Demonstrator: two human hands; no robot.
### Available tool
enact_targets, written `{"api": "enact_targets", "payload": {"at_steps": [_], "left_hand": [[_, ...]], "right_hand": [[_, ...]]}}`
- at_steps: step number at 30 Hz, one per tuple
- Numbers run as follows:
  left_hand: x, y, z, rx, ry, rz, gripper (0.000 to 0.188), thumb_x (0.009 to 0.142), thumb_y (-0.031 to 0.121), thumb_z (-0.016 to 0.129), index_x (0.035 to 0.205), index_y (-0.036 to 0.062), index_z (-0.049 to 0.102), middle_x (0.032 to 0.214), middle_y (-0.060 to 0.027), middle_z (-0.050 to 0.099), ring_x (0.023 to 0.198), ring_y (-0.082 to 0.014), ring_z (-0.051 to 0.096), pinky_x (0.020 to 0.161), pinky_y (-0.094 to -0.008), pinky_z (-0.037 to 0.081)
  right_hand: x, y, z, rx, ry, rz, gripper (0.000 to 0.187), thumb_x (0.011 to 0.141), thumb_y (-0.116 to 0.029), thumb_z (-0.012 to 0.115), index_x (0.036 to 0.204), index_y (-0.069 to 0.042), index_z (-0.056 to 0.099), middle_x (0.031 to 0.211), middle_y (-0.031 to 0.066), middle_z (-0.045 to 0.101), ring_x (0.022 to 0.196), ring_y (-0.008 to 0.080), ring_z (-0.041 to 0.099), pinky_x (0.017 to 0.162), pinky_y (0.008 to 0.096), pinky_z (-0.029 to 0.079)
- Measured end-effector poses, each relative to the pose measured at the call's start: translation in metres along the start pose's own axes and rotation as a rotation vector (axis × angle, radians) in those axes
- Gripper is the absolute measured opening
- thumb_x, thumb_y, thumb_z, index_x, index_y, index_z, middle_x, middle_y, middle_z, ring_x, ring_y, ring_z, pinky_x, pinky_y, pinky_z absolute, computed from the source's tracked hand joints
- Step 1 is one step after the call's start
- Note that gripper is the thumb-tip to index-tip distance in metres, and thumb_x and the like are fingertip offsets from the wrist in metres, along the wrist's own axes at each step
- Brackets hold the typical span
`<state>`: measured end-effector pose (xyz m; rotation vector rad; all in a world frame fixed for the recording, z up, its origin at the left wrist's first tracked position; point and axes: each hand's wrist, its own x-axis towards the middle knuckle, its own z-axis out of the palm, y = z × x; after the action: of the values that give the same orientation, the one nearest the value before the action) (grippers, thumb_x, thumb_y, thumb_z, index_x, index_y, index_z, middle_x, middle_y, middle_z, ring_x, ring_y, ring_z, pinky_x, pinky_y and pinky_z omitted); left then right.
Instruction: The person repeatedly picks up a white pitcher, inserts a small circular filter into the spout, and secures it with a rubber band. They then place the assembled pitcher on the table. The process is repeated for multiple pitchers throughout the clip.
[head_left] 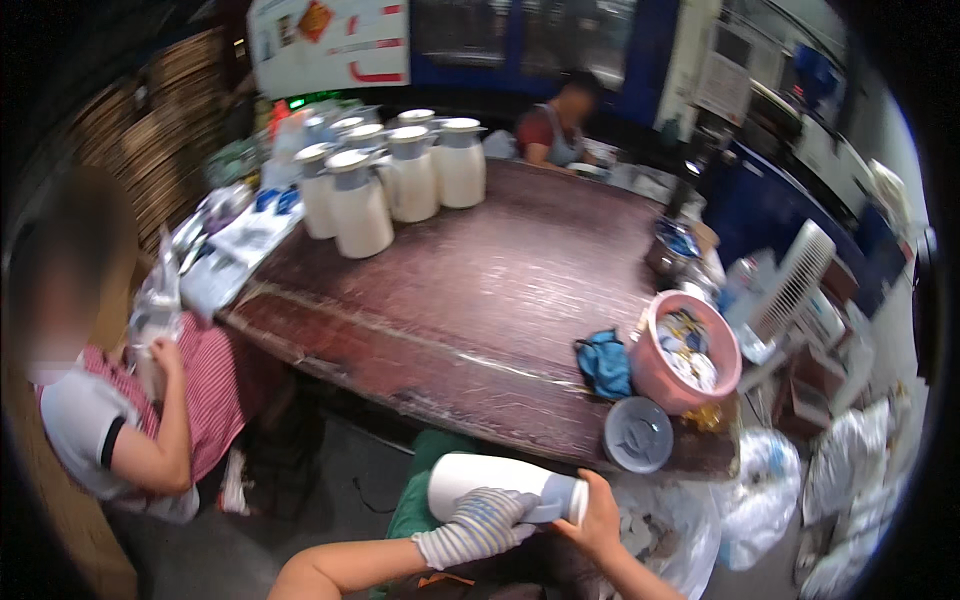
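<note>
A white vacuum jug (468,474) with a grey collar lies on its side in front of me, its top end pointing right. My left hand (480,524), in a striped knitted glove, is closed around the jug near its grey handle. Bare, my right hand (598,515) grips the top end, fingers wrapped over the rim. Below the jug is a dark green cloth surface (412,508). Several similar jugs (362,215) with grey collars stand upright at the far left of the table.
A dark red table (500,270) spans the middle. On its right stand a pink bucket (650,365) of small parts, a blue cloth (603,364) and a grey round dish (638,434). One person (150,430) sits at left, another (545,130) behind the table. Plastic bags (757,490) lie at right.
</note>
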<state>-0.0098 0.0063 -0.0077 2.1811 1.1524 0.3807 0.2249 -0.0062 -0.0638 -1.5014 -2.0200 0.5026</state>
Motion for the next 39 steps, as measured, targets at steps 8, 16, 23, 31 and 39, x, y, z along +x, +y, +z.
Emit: {"api": "enact_targets", "payload": {"at_steps": [8,16,23,31,39], "left_hand": [[0.0,-0.029,-0.055,-0.434,0.023,-0.069,0.038,0.073,0.012,0.071,0.111,0.0107,0.068,0.096,-0.0087,0.071,0.088,-0.021,0.068,0.08,-0.031,0.052],[-0.024,-0.006,0.0,-0.202,0.109,-0.105,0.047,0.082,0.034,0.069,0.124,0.0127,0.06,0.105,-0.0169,0.068,0.099,-0.0323,0.066,0.084,-0.0386,0.052],[0.02,-0.088,-0.015,-0.876,0.025,-0.004,0.042,0.071,0.003,0.077,0.112,0.0041,0.066,0.104,-0.0042,0.069,0.098,-0.0152,0.064,0.09,-0.0316,0.051],[-0.004,-0.024,-0.047,-0.724,-0.483,-0.322,0.034,0.082,0.022,0.076,0.107,0.0023,0.066,0.088,-0.0028,0.066,0.086,-0.0104,0.06,0.077,-0.0284,0.049],[-0.027,0.013,-0.04,-1.221,-0.251,-0.365,0.026,0.087,0.018,0.072,0.107,0.0032,0.068,0.076,0.0007,0.061,0.056,-0.0056,0.051,0.049,-0.0212,0.04]], "right_hand": [[0.021,-0.069,-0.056,-0.027,-0.222,-0.616,0.081,0.069,-0.052,0.081,0.134,-0.014,0.051,0.136,0.023,0.044,0.124,0.0419,0.046,0.102,0.0494,0.041],[0.024,-0.033,-0.025,0.222,-0.166,-0.023,0.064,0.082,-0.038,0.068,0.136,-0.008,0.048,0.135,0.0226,0.046,0.124,0.0429,0.045,0.105,0.0472,0.038],[0.029,-0.101,-0.058,-0.019,-0.317,-0.812,0.065,0.075,-0.066,0.066,0.123,-0.023,0.062,0.133,0.016,0.049,0.122,0.0379,0.048,0.099,0.0514,0.039],[0.057,-0.047,-0.031,0.23,-0.27,-0.303,0.071,0.082,-0.061,0.061,0.132,-0.011,0.056,0.126,0.0176,0.054,0.119,0.038,0.05,0.1,0.0465,0.04],[0.108,-0.028,-0.078,0.218,-0.155,-0.291,0.051,0.088,-0.041,0.065,0.125,-0.007,0.058,0.128,0.0164,0.056,0.121,0.0318,0.053,0.102,0.042,0.041]]}}
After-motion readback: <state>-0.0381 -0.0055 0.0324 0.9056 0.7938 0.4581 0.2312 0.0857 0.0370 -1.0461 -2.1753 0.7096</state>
